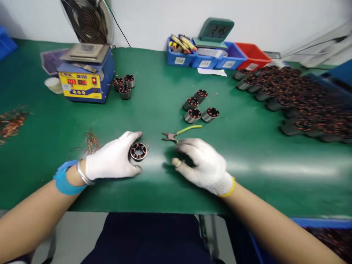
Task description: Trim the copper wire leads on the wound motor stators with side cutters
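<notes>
My left hand [114,157], in a white glove, curves around a small motor stator [138,151] with copper windings. Its thumb and forefinger are spread on either side of the stator; whether they touch it I cannot tell. My right hand [205,163], also gloved, hovers over the table with bent fingers apart and nothing visible between them. Just beyond its fingertips lie cutting pliers [171,136] with yellow-green handles, one handle partly hidden by the hand. A thin wire end sticks out beside the stator.
Several stators [193,115] stand beyond the pliers, and three more stand near a blue-and-yellow soldering unit [82,82]. Wire scraps [92,142] lie by my left wrist. Many stators [297,99] cover the right side. Blue bins [180,58], a red bin [251,55] and a clock [217,30] line the wall.
</notes>
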Tool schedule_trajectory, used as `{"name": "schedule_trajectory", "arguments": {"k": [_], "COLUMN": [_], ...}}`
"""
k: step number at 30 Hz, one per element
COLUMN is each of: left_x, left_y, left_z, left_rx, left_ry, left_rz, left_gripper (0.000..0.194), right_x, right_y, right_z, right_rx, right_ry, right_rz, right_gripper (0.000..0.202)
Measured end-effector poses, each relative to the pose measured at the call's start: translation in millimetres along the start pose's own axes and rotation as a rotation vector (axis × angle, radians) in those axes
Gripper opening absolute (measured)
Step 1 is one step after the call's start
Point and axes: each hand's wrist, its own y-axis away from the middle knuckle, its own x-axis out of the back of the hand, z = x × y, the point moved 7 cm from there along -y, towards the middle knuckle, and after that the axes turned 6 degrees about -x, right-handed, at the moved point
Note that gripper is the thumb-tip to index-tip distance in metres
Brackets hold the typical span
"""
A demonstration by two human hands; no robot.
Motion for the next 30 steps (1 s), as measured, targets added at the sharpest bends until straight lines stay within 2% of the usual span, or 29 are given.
{"name": "schedule_trajectory", "arguments": {"k": [2,4,6,8,12,18,21,24,25,28,30], "left_x": [-1.6,-3.5,-4.3,-3.9,-0.4,-1.2,-1.1,-1.2,-1.3,-0.9,-0.9], "left_y": [-1.8,-4.0,-4.8,-5.4,-5.4,-4.8,-2.5,-0.4,-0.3,-1.6,-2.9], "left_z": [-5.4,-11.2,-13.3,-10.4,-9.5,-14.7,-14.9,-16.6,-17.2,-19.3,-19.9], "left_rx": [-0.017,0.104,0.236,0.266,0.244,0.333,0.282,0.203,0.181,0.166,0.182], "left_ry": [0.05,0.033,-0.016,-0.044,-0.068,-0.119,-0.048,0.082,0.113,0.13,0.113], "left_rz": [0.018,0.041,0.055,0.062,0.098,0.071,0.063,0.057,0.055,0.057,0.051], "left_gripper": [0.058,0.04,0.04,0.041,0.04,0.046,0.054,0.055,0.051,0.038,0.038], "right_x": [-15.9,-29.7,-39.1,-45.0,-46.5,-25.7,-20.0,-23.8,-27.0,-37.4,-40.0], "right_y": [-4.5,-15.5,-30.8,-44.6,-54.5,-46.9,-53.7,-58.8,-58.7,-54.0,-49.3], "right_z": [-12.3,-24.7,-32.0,-34.4,-34.2,-14.9,-18.6,-26.9,-29.7,-38.5,-40.4], "right_rx": [-0.153,-0.273,-0.37,-0.431,-0.4,-0.455,-0.405,-0.376,-0.364,-0.293,-0.261], "right_ry": [-0.104,-0.168,-0.218,-0.244,-0.25,0.144,0.038,-0.115,-0.123,-0.157,-0.186], "right_rz": [-0.178,-0.292,-0.343,-0.363,-0.375,-0.471,-0.477,-0.432,-0.422,-0.437,-0.465], "right_gripper": [0.034,0.043,0.046,0.036,0.025,0.028,0.032,0.057,0.054,0.023,0.024]}}
